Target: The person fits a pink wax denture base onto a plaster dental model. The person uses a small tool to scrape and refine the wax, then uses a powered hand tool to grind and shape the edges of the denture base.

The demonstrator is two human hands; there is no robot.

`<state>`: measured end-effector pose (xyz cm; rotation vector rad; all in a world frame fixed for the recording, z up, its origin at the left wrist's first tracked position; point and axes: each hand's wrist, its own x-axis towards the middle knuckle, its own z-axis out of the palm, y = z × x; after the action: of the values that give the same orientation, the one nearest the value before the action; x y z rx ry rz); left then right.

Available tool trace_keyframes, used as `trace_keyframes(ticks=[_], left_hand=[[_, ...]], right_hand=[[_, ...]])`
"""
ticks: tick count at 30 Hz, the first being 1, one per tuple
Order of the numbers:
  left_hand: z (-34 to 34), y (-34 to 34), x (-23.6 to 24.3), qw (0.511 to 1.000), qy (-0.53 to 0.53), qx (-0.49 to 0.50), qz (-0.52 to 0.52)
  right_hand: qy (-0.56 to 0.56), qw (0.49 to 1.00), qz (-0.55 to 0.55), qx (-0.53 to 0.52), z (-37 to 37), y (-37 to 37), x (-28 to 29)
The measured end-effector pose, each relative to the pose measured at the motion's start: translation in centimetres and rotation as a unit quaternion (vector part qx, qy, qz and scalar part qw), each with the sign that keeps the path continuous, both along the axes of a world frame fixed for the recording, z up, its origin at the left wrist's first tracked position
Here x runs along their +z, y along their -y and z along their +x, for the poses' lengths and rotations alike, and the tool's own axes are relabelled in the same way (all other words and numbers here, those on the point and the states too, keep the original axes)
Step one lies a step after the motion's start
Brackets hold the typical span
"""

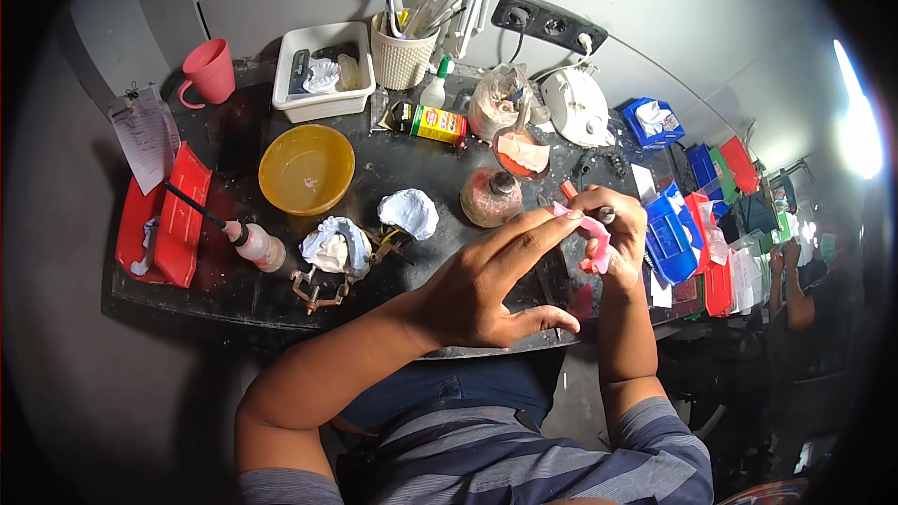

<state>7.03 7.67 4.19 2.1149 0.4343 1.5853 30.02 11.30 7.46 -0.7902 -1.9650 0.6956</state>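
My right hand is closed around a curved piece of pink wax, shaped like a dental arch. A tool with a dark rounded end is tucked between the same fingers; its kind is unclear. Reaching across from the left, my left hand rests its outstretched fingertips on the wax, its thumb held apart. Just beyond the hands stands a round spirit burner. Left of them, an articulator carries a plaster dental model, and another pale blue cast lies beside it.
A yellow bowl, white tray, pen cup and pink mug stand across the dark bench. A red bin sits far left beside a pink-capped bottle. Blue bins line the right.
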Motion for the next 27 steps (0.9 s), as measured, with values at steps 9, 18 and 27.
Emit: trace_keyframes(ticks=[9, 18, 27], left_hand=[[-0.7, -0.7, 0.6, 1.0, -0.001, 0.02, 0.003], [-1.9, -1.4, 0.8, 0.955, -0.011, 0.294, 0.028], [-2.6, -1.8, 0.4, 0.927, -0.091, 0.364, -0.007]], right_hand=[[0.002, 0.997, -0.053, -0.054, 3.0, -0.6, 0.6], [0.392, 0.918, -0.041, 0.047, 2.1, -0.4, 1.3], [0.43, 0.902, -0.042, 0.017, 2.4, -0.9, 0.6]])
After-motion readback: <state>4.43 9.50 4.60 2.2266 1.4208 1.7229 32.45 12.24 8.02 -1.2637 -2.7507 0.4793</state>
